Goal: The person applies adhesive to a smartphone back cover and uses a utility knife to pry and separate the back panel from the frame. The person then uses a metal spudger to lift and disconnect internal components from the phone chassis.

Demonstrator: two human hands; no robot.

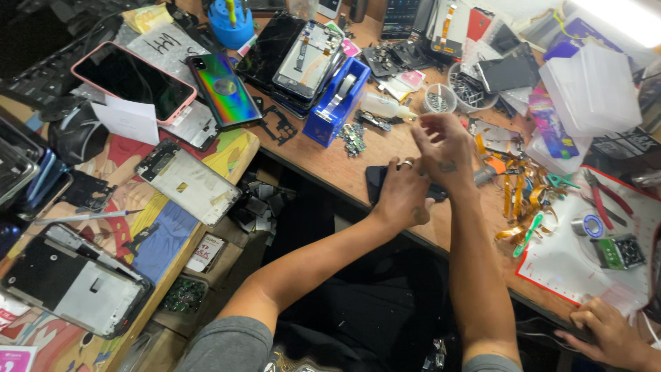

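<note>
Phone [377,183] lay flat on table [323,165]; thin, probably fragile. Left hand [405,194] clamped its edge; right hand [446,146] fingers pinched above.

Left hand [403,193] pressed flat, palm down; right hand [447,148] raised above it, fingers curled.

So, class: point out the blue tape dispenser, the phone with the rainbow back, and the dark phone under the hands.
blue tape dispenser [329,110], head view, side wall.
rainbow-backed phone [225,89], head view, back's middle.
dark phone [376,183], head view, left end.
</note>
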